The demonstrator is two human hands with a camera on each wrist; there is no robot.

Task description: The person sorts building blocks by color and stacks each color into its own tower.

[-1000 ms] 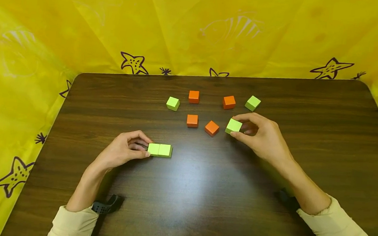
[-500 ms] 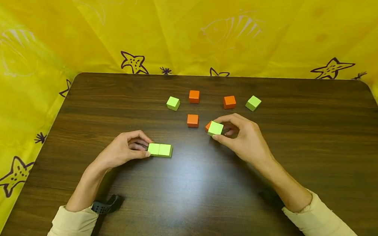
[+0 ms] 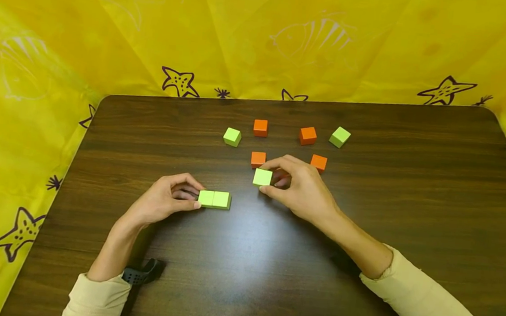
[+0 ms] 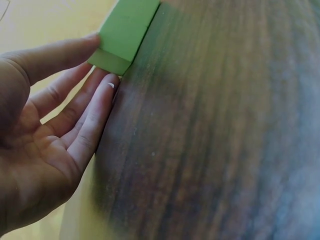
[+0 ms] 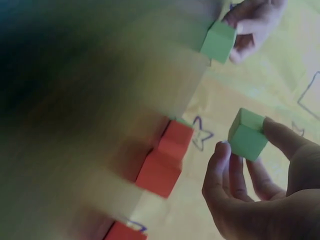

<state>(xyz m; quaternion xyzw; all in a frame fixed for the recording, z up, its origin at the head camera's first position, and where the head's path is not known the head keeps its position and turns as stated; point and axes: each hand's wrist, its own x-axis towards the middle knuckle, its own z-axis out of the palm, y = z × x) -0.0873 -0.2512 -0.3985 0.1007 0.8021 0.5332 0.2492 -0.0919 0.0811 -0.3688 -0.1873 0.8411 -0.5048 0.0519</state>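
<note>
My left hand (image 3: pixel 165 199) holds the left end of two green cubes (image 3: pixel 221 200) that sit side by side on the table. In the left wrist view, the thumb and fingertips touch the end of the green cubes (image 4: pixel 127 32). My right hand (image 3: pixel 302 187) pinches another green cube (image 3: pixel 262 177) between thumb and fingers. That cube appears raised off the table in the right wrist view, where the held green cube (image 5: pixel 248 136) is seen from the side. Just behind it lies an orange cube (image 3: pixel 258 158). A second orange cube (image 3: pixel 319 162) is partly hidden by the right hand.
Along the back of the dark wooden table (image 3: pixel 155 134) lie a green cube (image 3: pixel 232 137), an orange cube (image 3: pixel 260 128), another orange cube (image 3: pixel 307 135) and a green cube (image 3: pixel 339 137) at the right. A yellow patterned cloth (image 3: pixel 245 37) hangs beyond the table edge.
My right hand has carried its green cube left, towards the pair. The orange cube it passed over now lies farther right and back. My left hand has stayed put.
</note>
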